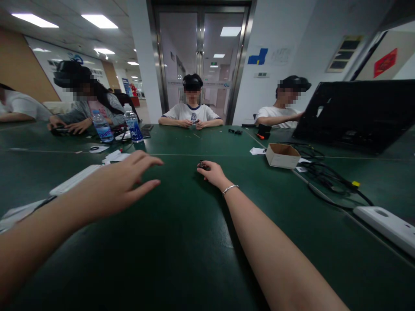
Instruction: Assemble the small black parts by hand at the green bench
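Observation:
My right hand (212,172) rests on the green table (181,242), its fingers closed round a small dark cylindrical object (201,163) whose top end shows above the thumb. What kind of object it is, I cannot make out. A silver bracelet (231,189) circles that wrist. To the left, my left hand (126,185) hovers over the table, fingers and thumb apart with nothing between them. White papers (115,156) and a long white item (76,179) lie behind and beside the left forearm.
A small open box (283,156), black cables (333,181) and a white power strip (385,226) are on the right, below a large black monitor (353,114). Two water bottles (132,125) stand at the left. Several people wearing headsets (193,81) sit around the table.

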The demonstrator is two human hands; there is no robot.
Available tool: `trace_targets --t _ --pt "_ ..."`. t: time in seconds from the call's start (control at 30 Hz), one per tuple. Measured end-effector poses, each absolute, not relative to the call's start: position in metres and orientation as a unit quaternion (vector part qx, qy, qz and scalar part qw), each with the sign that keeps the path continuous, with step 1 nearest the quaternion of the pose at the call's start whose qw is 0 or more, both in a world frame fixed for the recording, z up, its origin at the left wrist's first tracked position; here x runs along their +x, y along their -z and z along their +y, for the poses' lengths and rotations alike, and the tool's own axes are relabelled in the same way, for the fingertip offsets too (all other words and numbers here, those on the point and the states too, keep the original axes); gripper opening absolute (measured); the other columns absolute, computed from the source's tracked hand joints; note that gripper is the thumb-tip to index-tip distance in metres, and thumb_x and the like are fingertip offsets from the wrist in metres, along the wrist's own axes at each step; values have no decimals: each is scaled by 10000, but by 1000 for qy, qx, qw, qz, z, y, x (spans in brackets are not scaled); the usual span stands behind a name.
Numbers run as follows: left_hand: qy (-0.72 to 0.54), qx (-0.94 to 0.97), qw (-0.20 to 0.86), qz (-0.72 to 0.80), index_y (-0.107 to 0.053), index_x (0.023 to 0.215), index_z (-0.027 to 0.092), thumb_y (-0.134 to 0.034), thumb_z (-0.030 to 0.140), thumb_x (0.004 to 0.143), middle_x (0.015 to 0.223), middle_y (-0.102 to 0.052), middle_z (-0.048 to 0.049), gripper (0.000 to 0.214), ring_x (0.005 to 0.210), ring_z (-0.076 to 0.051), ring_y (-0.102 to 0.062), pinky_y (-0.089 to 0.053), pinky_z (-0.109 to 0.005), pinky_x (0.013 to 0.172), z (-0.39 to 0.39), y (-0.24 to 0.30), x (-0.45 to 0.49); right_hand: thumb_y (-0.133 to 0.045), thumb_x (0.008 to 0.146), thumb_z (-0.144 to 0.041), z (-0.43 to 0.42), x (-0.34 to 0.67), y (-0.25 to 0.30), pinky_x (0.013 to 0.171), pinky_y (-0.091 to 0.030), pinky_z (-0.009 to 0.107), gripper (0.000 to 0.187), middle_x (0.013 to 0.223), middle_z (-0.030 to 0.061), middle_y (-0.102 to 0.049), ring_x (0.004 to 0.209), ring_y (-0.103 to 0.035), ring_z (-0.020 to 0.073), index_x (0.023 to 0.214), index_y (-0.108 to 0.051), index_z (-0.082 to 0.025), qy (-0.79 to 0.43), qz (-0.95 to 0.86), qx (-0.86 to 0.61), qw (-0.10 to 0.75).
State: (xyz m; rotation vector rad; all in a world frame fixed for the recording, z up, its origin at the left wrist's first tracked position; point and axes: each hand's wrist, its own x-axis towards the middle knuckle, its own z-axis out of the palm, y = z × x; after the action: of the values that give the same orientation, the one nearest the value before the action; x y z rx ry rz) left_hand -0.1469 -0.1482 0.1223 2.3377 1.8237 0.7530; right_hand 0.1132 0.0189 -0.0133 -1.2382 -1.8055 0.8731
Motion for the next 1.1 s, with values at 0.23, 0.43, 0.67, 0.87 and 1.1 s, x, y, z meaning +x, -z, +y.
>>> trace_targets --t 0.23,0.43,0.67,0.87,1.1 --pt "-265 770 165 557 -556 1202 201 -760 362 679 1165 -568 -147 584 1028 -302 -596 -454 -339 837 -8 -44 -41 -694 793 -185 20 113 12 676 -507 255 167 882 44 -682 768 -629 180 959 -697 -176 -211 -763 -490 364" --pt "-448 653 335 510 -605 887 160 -598 211 827 838 -642 -57 80 707 -155 -617 -505 -272 671 18 17 -32 -679 778 -109 21 114 9 444 -436 182 145 661 -5 -629 466 -534 95 918 -691 -141 -316 -711 -520 354" --pt "-515 558 474 445 -634 886 120 -619 70 801 782 -652 -45 100 706 -127 -647 -547 -273 733 24 18 -40 -519 808 82 22 123 -1 527 -542 165 283 687 17 -652 509 -611 84 973 -647 -107 -563 -584 -420 407" --pt "-547 426 547 470 -612 850 85 -539 21 846 788 -659 -79 97 699 -116 -661 -566 -256 741 31 8 -37 -552 809 72 30 128 9 542 -572 196 276 808 36 -635 537 -643 101 996 -577 -129 -571 -504 -405 506" --pt "-552 466 511 465 -586 921 101 -560 154 885 868 -689 -107 69 647 -114 -660 -536 -194 577 28 9 -32 -588 745 114 36 127 14 556 -594 211 298 913 54 -627 559 -650 98 912 -574 -132 -557 -498 -411 523"
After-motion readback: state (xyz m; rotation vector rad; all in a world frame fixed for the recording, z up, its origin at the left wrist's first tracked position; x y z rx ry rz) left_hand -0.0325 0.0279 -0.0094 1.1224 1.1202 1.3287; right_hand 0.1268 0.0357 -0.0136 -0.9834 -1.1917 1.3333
